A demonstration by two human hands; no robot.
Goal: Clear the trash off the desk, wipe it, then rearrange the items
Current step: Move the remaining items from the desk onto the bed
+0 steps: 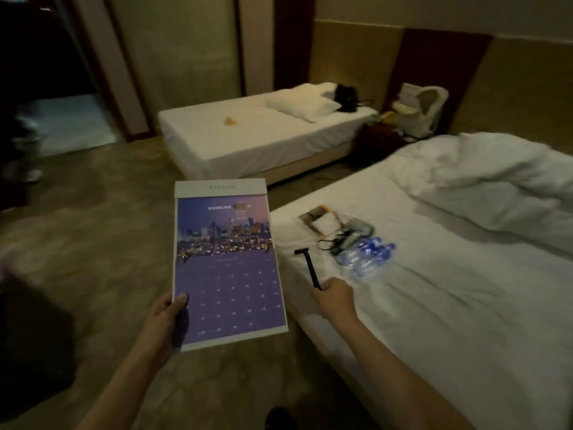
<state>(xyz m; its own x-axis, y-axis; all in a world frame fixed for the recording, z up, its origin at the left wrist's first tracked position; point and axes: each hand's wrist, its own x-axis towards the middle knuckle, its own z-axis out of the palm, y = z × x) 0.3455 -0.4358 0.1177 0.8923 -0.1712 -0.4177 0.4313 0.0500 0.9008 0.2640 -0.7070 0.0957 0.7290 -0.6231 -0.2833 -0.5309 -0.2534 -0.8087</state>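
View: I look down from head height at my two bare arms in a dim room with two beds; no worktop is in sight.
Left hand: my left hand (169, 318) grasps a calendar (228, 262) by its lower left edge, thumb on the purple date grid, fingers hidden behind.
Calendar: it is held nearly upright over the floor, just beside the near bed (434, 305), with a city skyline photo above the dates.
Right hand: my right hand (333, 294) is clenched round the lower end of a razor (308, 268), its dark handle slanting up and away, its head just above the sheet.
Pile: on the near bed, just beyond the razor, lie water bottles (366, 256), a packet (322, 223) and a dark cord (335, 240), touching one another.
Quilt: a rumpled white quilt (496, 181) is heaped at the far end of that bed.
Far bed: the far bed (248, 141) carries a pillow (302, 107), a black bag (346, 97) and a small orange scrap (230, 120).
Stage: my guess is I am parking desk items on the bed so the worktop can be wiped.
Risk, razor: the head is bare, so it could snag the sheet or nick me if I drop it carelessly.
Risk, calendar: held by one corner, it could bend or slip to the floor.
Risk, bottles: they are round, and a nudge on soft bedding could roll them off the edge.
Risk, sorting: trash and keepers may be mixed in one pile and get confused.
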